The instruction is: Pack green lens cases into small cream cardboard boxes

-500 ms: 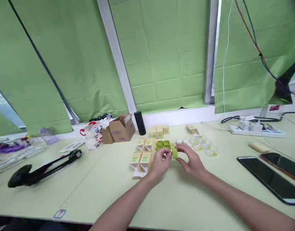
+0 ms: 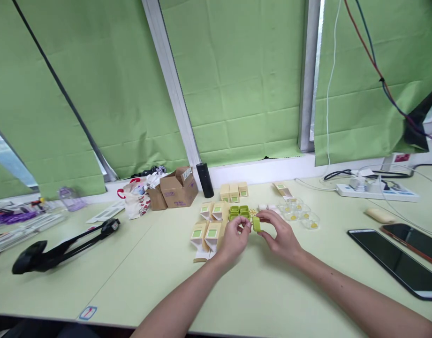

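Note:
A small green plastic case (image 2: 256,224) is gripped between the thumb and fingers of my right hand (image 2: 279,234). My left hand (image 2: 236,235) is closed in a pinch just left of the case; whatever its fingertips hold is too small to make out. Behind my left hand stand several green square cups (image 2: 239,211), partly covered by the fingers. Small yellow pieces (image 2: 253,212) lie beside them. To the left are several open cream cartons with green windows (image 2: 213,232). Clear domed covers with yellow bits (image 2: 297,210) lie to the right of my right hand.
Closed small cartons (image 2: 233,192) and a flattened carton (image 2: 282,190) lie farther back. A black cylinder (image 2: 205,180) and a cardboard box (image 2: 179,188) stand near the wall. Phones (image 2: 395,258) and a power strip (image 2: 377,191) are right; a black strapped device (image 2: 64,249) lies left.
Both hands stay almost in place around the green case, with only a very slight shift of the fingers. Nothing else has moved.

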The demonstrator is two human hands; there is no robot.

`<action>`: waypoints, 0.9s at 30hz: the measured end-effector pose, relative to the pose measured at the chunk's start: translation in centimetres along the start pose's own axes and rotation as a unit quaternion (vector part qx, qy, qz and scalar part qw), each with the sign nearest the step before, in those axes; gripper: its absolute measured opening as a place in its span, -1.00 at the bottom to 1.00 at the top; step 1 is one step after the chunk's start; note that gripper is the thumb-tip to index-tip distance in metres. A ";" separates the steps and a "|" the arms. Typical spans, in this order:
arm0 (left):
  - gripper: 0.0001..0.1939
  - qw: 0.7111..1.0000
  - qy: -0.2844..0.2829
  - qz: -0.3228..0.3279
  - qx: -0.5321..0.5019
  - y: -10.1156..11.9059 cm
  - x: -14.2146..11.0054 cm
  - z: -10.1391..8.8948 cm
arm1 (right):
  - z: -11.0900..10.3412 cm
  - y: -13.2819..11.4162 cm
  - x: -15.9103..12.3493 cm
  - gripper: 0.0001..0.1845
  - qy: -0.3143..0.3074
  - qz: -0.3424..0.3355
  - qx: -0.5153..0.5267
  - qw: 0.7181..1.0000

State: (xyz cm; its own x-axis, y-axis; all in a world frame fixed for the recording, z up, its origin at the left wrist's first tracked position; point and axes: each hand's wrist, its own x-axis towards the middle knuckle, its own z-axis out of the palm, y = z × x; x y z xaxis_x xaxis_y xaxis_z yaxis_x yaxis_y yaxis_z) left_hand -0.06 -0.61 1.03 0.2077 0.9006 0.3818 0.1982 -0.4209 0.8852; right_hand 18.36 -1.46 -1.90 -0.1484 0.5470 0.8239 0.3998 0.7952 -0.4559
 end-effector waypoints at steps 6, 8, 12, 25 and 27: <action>-0.84 1.000 0.005 0.002 0.001 -0.3 0.1 0.0 | 0.0 0.1 0.0 -0.54 0.006 -0.007 0.003 1.000; -0.83 1.000 0.005 0.002 0.001 -0.3 0.1 0.0 | 0.0 0.1 0.0 -0.53 0.006 -0.009 0.002 1.000; -0.81 1.000 0.004 0.003 0.004 -0.2 0.1 -0.1 | 0.0 0.1 0.0 -0.51 0.003 -0.005 0.001 1.000; -0.80 1.000 0.005 0.002 0.002 -0.1 0.1 -0.2 | -0.2 -0.1 0.1 -0.54 0.003 0.006 0.009 1.000; -0.80 1.000 0.003 0.001 0.004 0.0 0.1 -0.2 | -0.2 -0.2 0.2 -0.55 0.005 0.006 0.009 1.000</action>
State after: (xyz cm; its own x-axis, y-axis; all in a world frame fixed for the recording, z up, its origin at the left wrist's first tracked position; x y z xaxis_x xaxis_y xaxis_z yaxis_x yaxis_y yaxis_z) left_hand -0.24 -0.53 1.13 0.2017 0.9008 0.3846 0.2057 -0.4228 0.8826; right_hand 18.42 -1.56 -1.64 -0.1352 0.5540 0.8215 0.3844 0.7935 -0.4719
